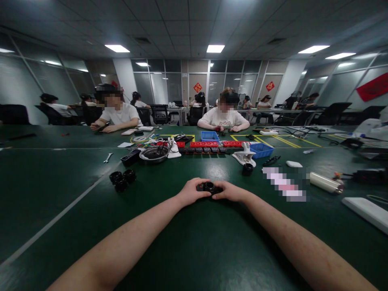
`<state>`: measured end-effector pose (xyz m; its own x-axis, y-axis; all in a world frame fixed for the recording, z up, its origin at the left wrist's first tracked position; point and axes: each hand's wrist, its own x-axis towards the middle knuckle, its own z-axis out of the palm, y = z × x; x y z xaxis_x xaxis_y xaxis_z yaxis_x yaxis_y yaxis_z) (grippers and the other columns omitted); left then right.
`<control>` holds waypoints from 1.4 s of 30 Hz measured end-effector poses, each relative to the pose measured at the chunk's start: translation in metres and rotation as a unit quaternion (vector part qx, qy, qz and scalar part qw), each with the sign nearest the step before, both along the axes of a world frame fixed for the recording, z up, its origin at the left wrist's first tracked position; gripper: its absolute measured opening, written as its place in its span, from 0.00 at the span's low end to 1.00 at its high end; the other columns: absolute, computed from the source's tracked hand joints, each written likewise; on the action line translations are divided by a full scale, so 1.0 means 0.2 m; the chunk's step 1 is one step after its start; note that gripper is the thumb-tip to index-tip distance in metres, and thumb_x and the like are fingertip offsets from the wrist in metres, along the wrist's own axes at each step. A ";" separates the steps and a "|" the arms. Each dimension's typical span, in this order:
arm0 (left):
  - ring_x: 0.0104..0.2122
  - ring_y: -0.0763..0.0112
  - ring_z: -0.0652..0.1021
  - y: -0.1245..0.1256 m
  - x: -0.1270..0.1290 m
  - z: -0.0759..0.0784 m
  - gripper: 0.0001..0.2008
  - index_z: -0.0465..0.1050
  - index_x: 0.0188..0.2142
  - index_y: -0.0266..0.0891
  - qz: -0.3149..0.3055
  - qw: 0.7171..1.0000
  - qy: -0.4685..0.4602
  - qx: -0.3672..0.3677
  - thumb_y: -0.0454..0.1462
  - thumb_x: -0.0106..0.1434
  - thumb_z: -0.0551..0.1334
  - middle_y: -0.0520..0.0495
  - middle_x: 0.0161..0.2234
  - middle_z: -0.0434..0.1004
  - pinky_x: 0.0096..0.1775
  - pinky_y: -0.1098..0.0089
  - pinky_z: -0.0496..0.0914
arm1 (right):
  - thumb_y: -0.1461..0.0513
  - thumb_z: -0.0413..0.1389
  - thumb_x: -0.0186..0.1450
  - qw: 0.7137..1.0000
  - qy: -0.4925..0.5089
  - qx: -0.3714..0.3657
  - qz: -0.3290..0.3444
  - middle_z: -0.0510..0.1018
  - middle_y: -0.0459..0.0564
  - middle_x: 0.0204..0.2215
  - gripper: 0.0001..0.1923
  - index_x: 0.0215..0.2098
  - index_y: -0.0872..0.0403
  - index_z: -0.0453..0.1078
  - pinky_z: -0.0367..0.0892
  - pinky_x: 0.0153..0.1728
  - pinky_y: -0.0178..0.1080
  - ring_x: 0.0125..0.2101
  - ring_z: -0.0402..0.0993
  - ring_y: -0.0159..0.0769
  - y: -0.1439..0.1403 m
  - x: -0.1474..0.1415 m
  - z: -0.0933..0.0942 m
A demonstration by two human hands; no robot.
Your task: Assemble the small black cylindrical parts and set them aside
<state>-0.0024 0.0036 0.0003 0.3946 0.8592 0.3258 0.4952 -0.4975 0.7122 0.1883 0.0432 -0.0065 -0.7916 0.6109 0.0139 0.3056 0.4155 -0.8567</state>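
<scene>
From the head view, the left hand [191,191] and right hand [229,191] close from either side on a small black round part [209,187], pinned against the green table [194,242] (likely for steadiness). Three similar black parts [122,179] lie well left of the left hand.

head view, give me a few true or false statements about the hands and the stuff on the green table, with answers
1. Both hands hold one small black ring-shaped part. True: the left hand and right hand grip it from either side.
2. A cluster of black ring parts lies left of the hands. True.
3. The blue bin sits in the left hand. False: it stands on the table beyond the right hand.
4. A wrench lies right of the white cylinder. False: it lies far left.
</scene>
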 end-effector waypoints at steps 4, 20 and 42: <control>0.37 0.67 0.70 0.00 0.00 0.00 0.20 0.67 0.42 0.41 0.003 1.000 -0.008 0.001 0.38 0.47 0.64 0.48 0.37 0.70 0.38 0.69 0.64 | 0.60 0.57 0.51 1.000 -0.007 0.001 -0.020 0.71 0.46 0.33 0.17 0.39 0.57 0.65 0.60 0.35 0.36 0.34 0.66 0.34 0.00 -0.01 0.00; 0.32 0.68 0.69 -0.02 0.09 -0.07 0.19 0.65 0.35 0.37 0.164 0.986 -0.030 -0.002 0.39 0.43 0.65 0.48 0.33 0.67 0.32 0.71 0.64 | 0.51 0.56 0.48 0.888 -0.201 0.286 -0.299 0.70 0.51 0.28 0.19 0.31 0.56 0.63 0.55 0.31 0.38 0.31 0.65 0.40 -0.13 -0.17 -0.05; 0.30 0.71 0.68 -0.03 0.03 -0.03 0.19 0.66 0.40 0.40 0.022 0.999 0.009 0.022 0.40 0.48 0.63 0.50 0.33 0.66 0.32 0.72 0.63 | 0.61 0.56 0.51 1.000 -0.007 -0.022 0.007 0.72 0.45 0.35 0.16 0.39 0.56 0.66 0.59 0.40 0.38 0.37 0.66 0.36 0.00 0.01 0.03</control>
